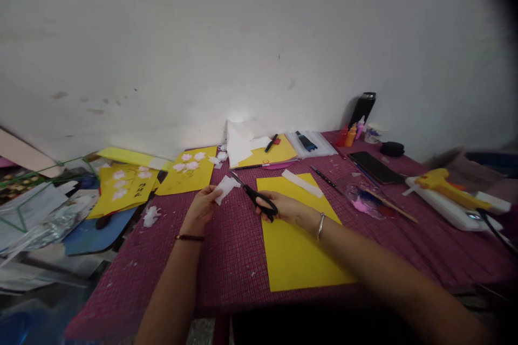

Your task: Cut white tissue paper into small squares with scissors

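Note:
Between the fingers of my left hand [203,206] is a small piece of white paper [225,188], its loose end pointing right. My right hand [279,206] grips black-handled scissors [256,195] by the finger loops. The scissor blades reach up and left, their tips close to the paper's upper edge; whether they touch it I cannot tell. Under my right hand and forearm lies a blank yellow sheet [299,259]. A white paper strip [302,183] rests across its upper part.
Yellow sheets with pink flowers [188,170] lie at the left. White scraps [151,216] are beside my left arm. Behind are a plastic sleeve [324,145], paint bottles [351,135] and a black flask [362,108]. To the right sit a phone [375,167] and a yellow glue gun [449,190].

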